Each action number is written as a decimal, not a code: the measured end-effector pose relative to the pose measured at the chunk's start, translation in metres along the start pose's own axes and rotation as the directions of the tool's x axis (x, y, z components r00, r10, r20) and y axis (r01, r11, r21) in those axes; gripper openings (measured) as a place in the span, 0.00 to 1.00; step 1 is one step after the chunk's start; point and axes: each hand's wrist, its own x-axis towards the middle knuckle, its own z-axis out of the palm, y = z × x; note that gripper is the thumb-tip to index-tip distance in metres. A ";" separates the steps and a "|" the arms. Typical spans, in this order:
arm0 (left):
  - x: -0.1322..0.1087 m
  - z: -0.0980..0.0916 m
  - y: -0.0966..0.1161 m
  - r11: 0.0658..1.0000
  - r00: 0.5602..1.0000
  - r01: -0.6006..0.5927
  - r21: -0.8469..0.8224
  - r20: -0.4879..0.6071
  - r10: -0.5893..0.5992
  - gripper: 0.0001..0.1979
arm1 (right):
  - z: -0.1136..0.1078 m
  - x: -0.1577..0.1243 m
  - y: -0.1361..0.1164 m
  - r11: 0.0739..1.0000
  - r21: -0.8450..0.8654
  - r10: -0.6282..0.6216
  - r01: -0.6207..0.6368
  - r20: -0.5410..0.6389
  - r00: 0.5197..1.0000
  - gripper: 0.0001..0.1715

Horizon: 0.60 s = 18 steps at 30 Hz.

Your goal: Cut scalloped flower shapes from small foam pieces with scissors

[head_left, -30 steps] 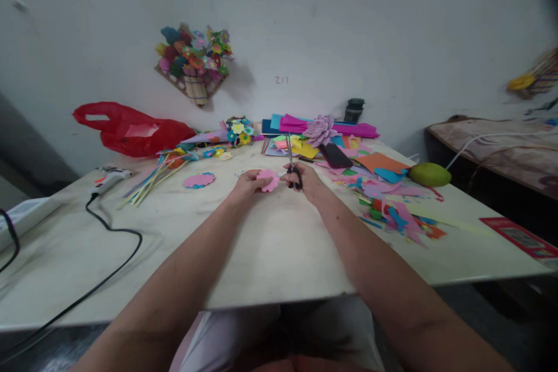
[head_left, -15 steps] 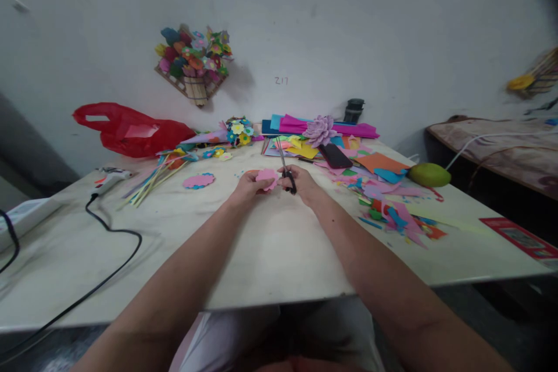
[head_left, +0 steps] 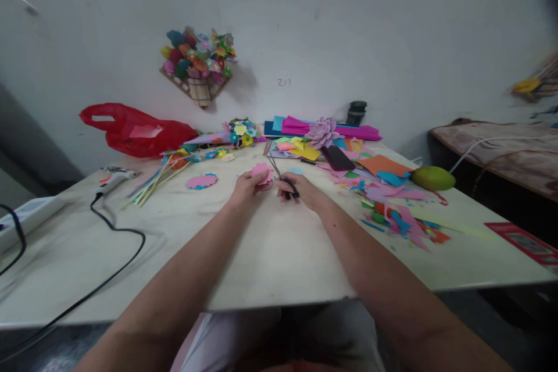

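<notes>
Over one white table [head_left: 279, 261], the left hand [head_left: 246, 188] pinches one pink scalloped disc [head_left: 261, 172]; the right hand [head_left: 303, 188] grips one pair of scissors [head_left: 293, 187] near its edge. Farther right lie one phone [head_left: 337, 158] and one green fruit [head_left: 433, 178].

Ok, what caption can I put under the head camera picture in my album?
Left hand holds a pink cutout, right hand holds scissors, bright scraps lie on the table.

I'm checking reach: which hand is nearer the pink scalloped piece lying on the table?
Left. The left hand is to the right of the lying piece, holding another pink piece; the right hand, holding scissors, is farther to the right.
</notes>
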 end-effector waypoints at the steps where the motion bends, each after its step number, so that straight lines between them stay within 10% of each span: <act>1: 0.000 0.001 0.000 1.000 1.000 0.007 -0.022 -0.019 -0.007 0.10 | 0.000 0.000 0.001 1.000 -0.013 -0.003 0.003 0.001 1.000 0.14; 18: -0.004 0.012 -0.001 0.985 0.994 0.046 -0.165 -0.089 -0.061 0.05 | 0.008 0.001 0.001 0.997 -0.072 0.006 -0.009 -0.042 0.999 0.18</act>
